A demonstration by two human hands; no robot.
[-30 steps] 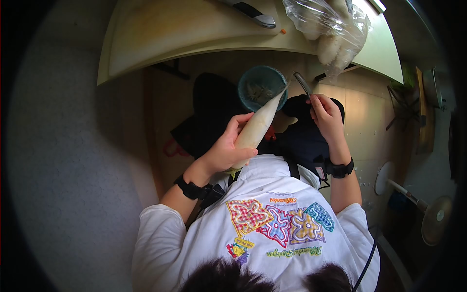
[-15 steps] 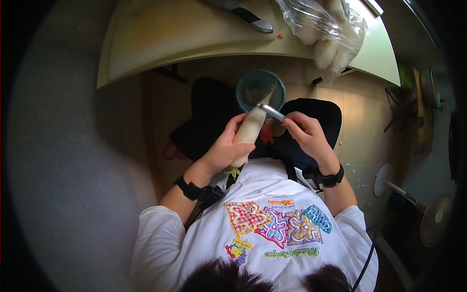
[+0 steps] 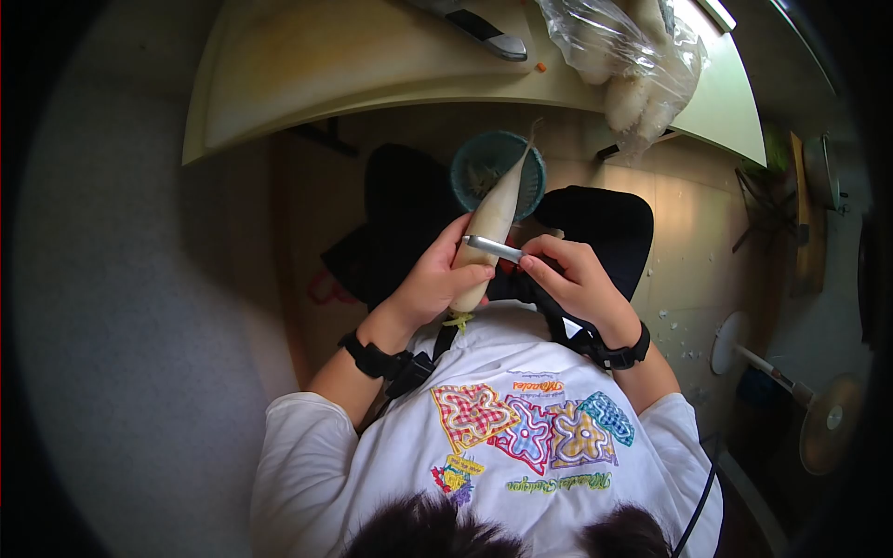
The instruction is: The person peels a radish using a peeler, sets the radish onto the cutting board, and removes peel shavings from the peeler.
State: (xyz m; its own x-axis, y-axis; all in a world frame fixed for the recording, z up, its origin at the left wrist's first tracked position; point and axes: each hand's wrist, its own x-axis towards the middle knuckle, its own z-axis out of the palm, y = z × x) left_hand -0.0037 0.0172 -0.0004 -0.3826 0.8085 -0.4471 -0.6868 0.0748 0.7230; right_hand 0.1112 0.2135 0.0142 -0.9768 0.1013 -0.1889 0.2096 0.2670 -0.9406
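Note:
A white daikon radish (image 3: 498,206) is gripped near its leafy end by my left hand (image 3: 433,272), thumb across it and fingers wrapped behind. Its thin root tip points away from me, over a teal bin (image 3: 462,177) on the floor. My right hand (image 3: 575,277) is closed on the handle of a metal peeler (image 3: 495,247), whose head lies across the middle of the radish, close to my left fingers. Pale peelings (image 3: 481,179) lie inside the bin. A short tuft of green stems (image 3: 459,321) shows at the near end of the radish.
Ahead is a table with a cutting board (image 3: 307,65), a dark-handled knife (image 3: 486,35) and an orange scrap (image 3: 540,67). A clear plastic bag of radishes (image 3: 642,88) overhangs the table's edge. A fan (image 3: 831,420) stands at right, near white bits on the floor.
The peeler has moved from near the radish's tip toward me, down to its middle, with my right hand. The radish's tip now points more clearly out past the bin.

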